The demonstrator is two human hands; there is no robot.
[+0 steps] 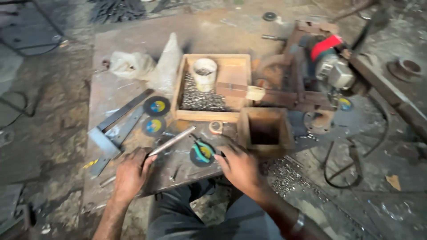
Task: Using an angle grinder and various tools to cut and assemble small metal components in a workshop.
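My left hand (132, 172) grips the near end of a thin metal rod (172, 140) that slants up to the right across the rusty steel plate (213, 33). My right hand (240, 166) rests on the plate's near edge, fingers curled beside a dark cutting disc (200, 157) with green-handled pliers (201, 150) lying on it. Whether those fingers hold anything is hidden. A small empty wooden box (264, 129) stands just beyond that hand.
A wooden tray (231, 116) holds several small metal pieces and a white cup (204, 73). Two more discs (156, 106) lie left, by a steel square (111, 133). A chop saw (331, 71) sits at right, a white bag (133, 64) behind. Metal bits litter the floor.
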